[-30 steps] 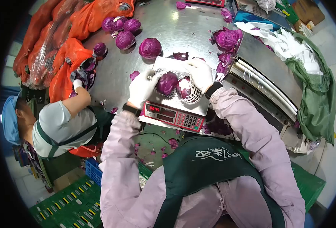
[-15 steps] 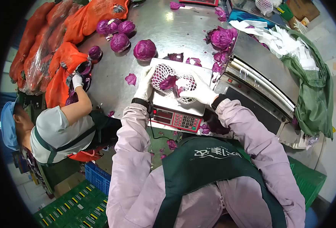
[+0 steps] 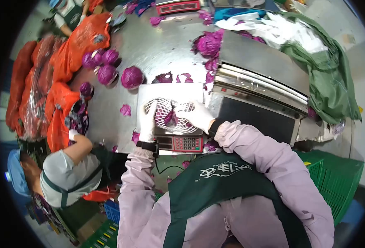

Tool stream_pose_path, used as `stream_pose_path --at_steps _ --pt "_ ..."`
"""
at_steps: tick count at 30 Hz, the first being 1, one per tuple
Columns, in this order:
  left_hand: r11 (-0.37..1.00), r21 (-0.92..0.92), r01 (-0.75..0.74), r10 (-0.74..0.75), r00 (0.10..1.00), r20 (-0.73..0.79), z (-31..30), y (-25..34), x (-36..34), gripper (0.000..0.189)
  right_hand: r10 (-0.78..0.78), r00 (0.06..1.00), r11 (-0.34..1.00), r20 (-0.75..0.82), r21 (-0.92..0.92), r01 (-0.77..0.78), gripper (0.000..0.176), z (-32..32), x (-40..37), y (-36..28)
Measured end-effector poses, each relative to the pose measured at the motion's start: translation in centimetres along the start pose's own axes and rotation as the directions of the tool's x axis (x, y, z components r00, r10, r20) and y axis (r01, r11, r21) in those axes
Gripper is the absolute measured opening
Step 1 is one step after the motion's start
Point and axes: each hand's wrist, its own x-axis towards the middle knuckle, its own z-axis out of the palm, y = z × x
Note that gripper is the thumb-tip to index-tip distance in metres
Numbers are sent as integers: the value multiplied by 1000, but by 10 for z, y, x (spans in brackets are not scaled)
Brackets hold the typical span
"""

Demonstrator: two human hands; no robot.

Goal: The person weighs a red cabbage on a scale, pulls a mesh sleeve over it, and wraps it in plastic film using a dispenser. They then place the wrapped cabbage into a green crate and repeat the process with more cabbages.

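Both gloved hands are at a white foam net (image 3: 162, 110) over the digital scale (image 3: 186, 144). My left hand (image 3: 147, 125) grips the left side of the net. My right hand (image 3: 200, 117) has its fingers closed on the right side. Purple cabbage (image 3: 171, 118) shows between the two halves of the mesh; how much of it lies inside is hidden. Loose purple leaves (image 3: 164, 77) lie just behind the scale's weighing plate (image 3: 172, 89).
Several red cabbages (image 3: 132, 77) sit on the steel table (image 3: 143, 43) at the left, beside orange mesh sacks (image 3: 73, 49). A wrapping machine (image 3: 259, 118) stands at right, with foam nets (image 3: 269, 29) behind it. A co-worker (image 3: 69, 173) reaches toward a sack. Green crates (image 3: 335, 182) stand lower right.
The view has turned and shifted, so the table's things sit elsewhere in it. My hands have drawn the mesh further around the cabbage, and less purple shows.
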Motion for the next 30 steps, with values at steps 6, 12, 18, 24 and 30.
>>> stream_pose_path --at_steps 6,12,18,24,30 --pt "986 133 -100 66 969 238 116 107 14 40 70 997 779 35 623 -77 35 -73 -11 -4" --pt "910 90 -404 259 725 638 320 163 66 54 233 958 630 -170 776 -15 52 -200 -21 -36" --pt "908 40 -417 194 502 843 498 171 88 41 475 820 609 -318 792 -46 69 -323 16 -18" --pt "944 99 -314 126 623 772 553 73 92 47 197 843 728 -501 -501 -468 65 -411 35 61" --pt "945 82 -316 138 615 777 541 57 107 51 255 811 893 -527 -192 -406 60 -419 25 80"
